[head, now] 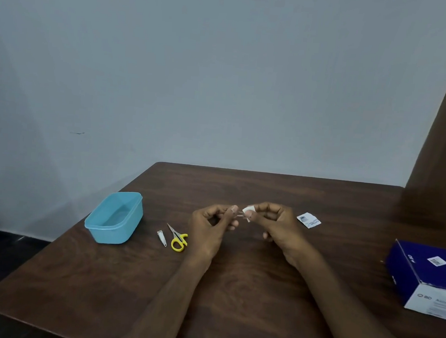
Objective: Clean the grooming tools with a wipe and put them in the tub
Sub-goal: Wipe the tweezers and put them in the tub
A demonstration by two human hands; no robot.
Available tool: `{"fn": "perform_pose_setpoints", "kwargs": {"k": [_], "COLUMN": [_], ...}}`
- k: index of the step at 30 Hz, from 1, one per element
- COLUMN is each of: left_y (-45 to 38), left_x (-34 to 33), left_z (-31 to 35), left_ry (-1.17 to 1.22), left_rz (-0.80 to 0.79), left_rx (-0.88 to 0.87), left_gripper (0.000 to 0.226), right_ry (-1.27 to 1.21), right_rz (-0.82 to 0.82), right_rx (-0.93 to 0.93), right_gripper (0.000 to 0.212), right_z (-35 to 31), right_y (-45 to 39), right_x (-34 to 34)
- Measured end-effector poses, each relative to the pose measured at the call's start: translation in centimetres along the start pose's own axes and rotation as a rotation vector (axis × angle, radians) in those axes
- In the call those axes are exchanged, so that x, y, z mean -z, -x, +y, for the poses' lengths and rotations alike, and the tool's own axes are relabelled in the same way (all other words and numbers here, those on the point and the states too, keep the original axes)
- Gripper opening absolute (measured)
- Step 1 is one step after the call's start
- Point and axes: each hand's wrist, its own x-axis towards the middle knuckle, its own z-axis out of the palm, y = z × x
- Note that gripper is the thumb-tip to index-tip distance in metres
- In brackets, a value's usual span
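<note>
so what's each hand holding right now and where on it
The left hand pinches a thin metal tool, likely tweezers, at one end. The right hand pinches a folded white wipe around the tool's other end.

Partly hidden and cropped items
Thin metal tool [235, 214] mostly concealed between fingers, type indeterminate; blue-and-white cardboard box [426, 278] cropped by right edge.
</note>
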Motion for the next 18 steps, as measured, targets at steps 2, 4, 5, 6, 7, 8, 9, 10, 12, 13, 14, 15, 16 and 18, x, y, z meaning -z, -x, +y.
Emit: {"fn": "perform_pose_setpoints", "kwargs": {"k": [2, 4, 5, 6, 7, 8, 9, 10, 12, 13, 14, 15, 16, 18], "left_y": [-0.15, -0.23, -0.23, -0.17, -0.09, -0.04, -0.03, -0.06, -0.16, -0.23, -0.29, -0.36, -0.35, -0.40], "left_x": [0.06, 0.13, 0.11, 0.14, 0.09, 0.12, 0.15, 0.22, 0.31, 0.33, 0.37, 0.42, 0.46, 0.31], "left_z": [-0.15, -0.30, -0.34, -0.36, -0.30, -0.31, -0.36, -0.44, -0.52, -0.59, -0.69, -0.73, -0.75, -0.91], "left_ry": [0.062, 0.120, 0.130, 0.125, 0.114, 0.109, 0.111, 0.117, 0.128, 0.130, 0.135, 0.143, 0.154, 0.164], "left_rz": [0.062, 0.084, 0.070, 0.046, 0.021, -0.001, -0.016, -0.023, -0.023, -0.016, -0.005, 0.006, 0.015, 0.024], "left_rx": [-0.003, -0.003, -0.005, -0.011, -0.018, -0.022, -0.023, -0.020, -0.009, -0.006, -0.004, -0.002, 0.005, 0.013], "left_gripper": [0.013, 0.009, 0.009, 0.009, 0.010, 0.010, 0.011, 0.013, 0.019, 0.020, 0.021, 0.020, 0.020, 0.019], "right_ry": [-0.058, -0.105, -0.105, -0.090, -0.065, -0.039, -0.015, 0.002, 0.027, 0.044, 0.062, 0.082, 0.108, 0.171], "right_rz": [0.041, 0.064, 0.055, 0.034, 0.008, -0.017, -0.038, -0.049, -0.060, -0.060, -0.052, -0.036, -0.022, -0.021], "right_rx": [-0.031, -0.055, -0.059, -0.061, -0.058, -0.051, -0.041, -0.034, -0.020, -0.010, -0.001, 0.011, 0.028, 0.086], "right_gripper": [0.017, 0.016, 0.015, 0.014, 0.012, 0.013, 0.015, 0.018, 0.021, 0.020, 0.019, 0.017, 0.015, 0.011], "right_z": [-0.20, -0.27, -0.26, -0.25, -0.25, -0.27, -0.20, -0.15, -0.12, -0.12, -0.14, -0.07, 0.04, 0.25], "right_y": [-0.39, -0.61, -0.63, -0.59, -0.54, -0.43, -0.37, -0.35, -0.29, -0.28, -0.24, -0.29, -0.28, -0.19], "right_x": [0.23, 0.52, 0.65, 0.72, 0.75, 0.68, 0.62, 0.53, 0.50, 0.57, 0.64, 0.70, 0.73, 0.72]}}
